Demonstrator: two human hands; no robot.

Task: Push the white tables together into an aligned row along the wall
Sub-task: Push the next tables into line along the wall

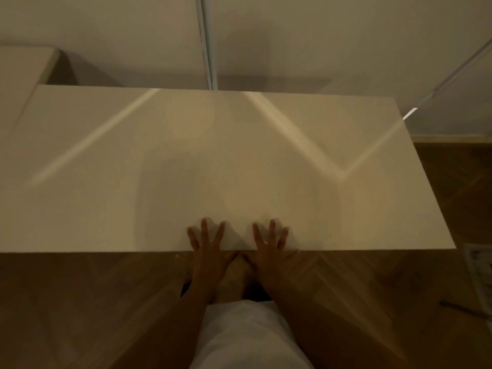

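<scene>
White trousers [247, 339] are filling the 6 o'clock area, and both forearms are reaching forward from there. At 6 o'clock on the near edge of the white table [213, 161], the left hand [210, 249] and the right hand [271, 249] are lying flat with fingers spread open, gripping nothing, palms over the edge. A second white table [18, 83] is standing at 10 o'clock, its corner just beside the first. The wall [292, 35] is running along 12 o'clock.

Both hands, left [210, 249] and right [271, 247], lie flat, fingers spread.
</scene>
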